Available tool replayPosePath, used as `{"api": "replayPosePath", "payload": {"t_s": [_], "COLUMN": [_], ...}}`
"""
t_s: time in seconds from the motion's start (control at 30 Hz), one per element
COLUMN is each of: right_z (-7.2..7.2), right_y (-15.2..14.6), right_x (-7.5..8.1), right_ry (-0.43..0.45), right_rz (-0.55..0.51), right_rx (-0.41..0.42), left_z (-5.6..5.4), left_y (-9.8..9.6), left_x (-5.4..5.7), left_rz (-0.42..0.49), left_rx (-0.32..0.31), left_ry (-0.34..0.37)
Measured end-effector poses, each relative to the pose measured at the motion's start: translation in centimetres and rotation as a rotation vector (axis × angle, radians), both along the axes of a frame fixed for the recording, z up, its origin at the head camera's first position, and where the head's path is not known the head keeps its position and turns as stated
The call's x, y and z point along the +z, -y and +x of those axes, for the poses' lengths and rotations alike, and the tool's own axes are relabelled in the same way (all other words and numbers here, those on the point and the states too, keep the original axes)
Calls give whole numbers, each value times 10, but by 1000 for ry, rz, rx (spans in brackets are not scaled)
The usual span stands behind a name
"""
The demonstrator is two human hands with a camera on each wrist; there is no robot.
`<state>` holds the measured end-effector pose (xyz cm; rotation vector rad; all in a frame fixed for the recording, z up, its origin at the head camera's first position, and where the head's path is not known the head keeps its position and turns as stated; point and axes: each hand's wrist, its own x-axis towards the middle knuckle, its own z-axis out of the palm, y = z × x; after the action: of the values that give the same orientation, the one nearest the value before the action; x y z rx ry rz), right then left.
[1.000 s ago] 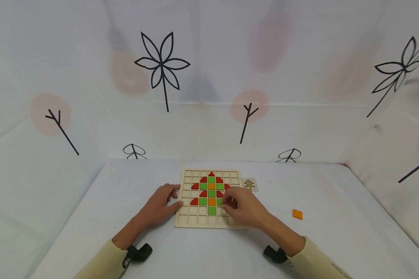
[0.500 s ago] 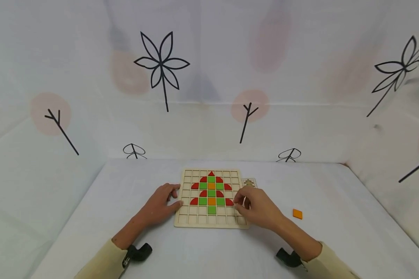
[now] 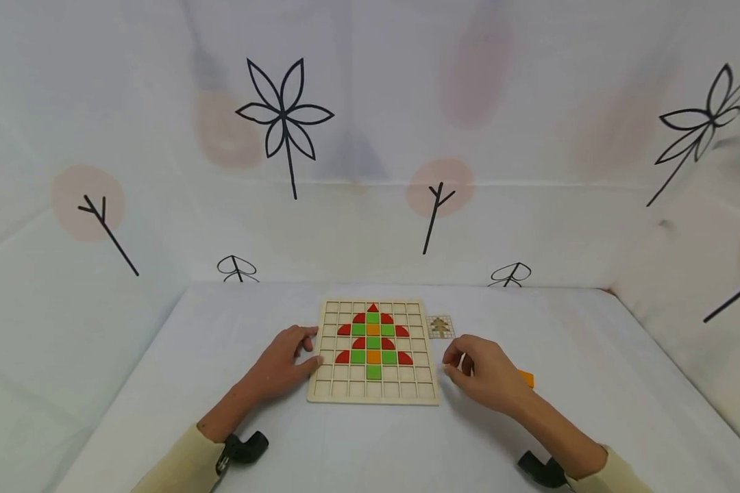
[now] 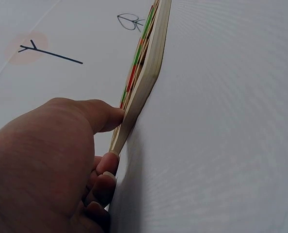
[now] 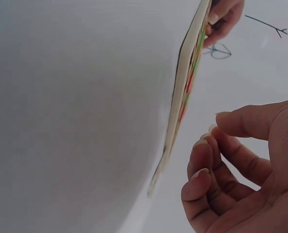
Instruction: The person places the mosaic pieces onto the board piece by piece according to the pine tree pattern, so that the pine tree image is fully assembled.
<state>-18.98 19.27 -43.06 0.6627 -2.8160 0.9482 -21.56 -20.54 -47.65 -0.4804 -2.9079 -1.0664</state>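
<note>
A pale wooden grid board lies on the white table, bearing red, green and orange tiles in a tree shape. My left hand rests at its left edge; index fingertip and thumb touch the rim, other fingers bent underneath the palm. In the left wrist view the thumb lies against the board's side. My right hand hovers to the right of the board, fingers loosely bent, with nothing seen between them. Partly behind that hand lies a loose orange tile.
A small card printed with a tree on a grid lies by the board's upper right edge. White cloth with black plant drawings hangs at the back and sides. A dark wrist camera is strapped at my left cuff.
My right hand has moved right, off the board, uncovering a red quarter-round tile in the right part of the pattern. It now partly covers the orange tile. My left hand has stayed still.
</note>
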Motion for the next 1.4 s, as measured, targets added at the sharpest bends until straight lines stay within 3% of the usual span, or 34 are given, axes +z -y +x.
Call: {"api": "replayPosePath", "payload": {"t_s": [0.5,0.93,1.13,1.4], "right_z": [7,14,18,9], "right_y": [-41,-81,-100,-123], "right_x": [6,1,2,1], "right_ry": [-17,-28,16,-5], "right_rz": [60,58,60,125], "right_rx": [-117,-212,-250,-259], "left_z": [1,0,-1,-2], "left_y": [-1,-1,0,1], "left_x": [2,1,0,-3], "left_rz": [-1,3,15,4], "left_rx": [8,-4,-10,-7], "left_ry": [4,-5,-28,-4]}}
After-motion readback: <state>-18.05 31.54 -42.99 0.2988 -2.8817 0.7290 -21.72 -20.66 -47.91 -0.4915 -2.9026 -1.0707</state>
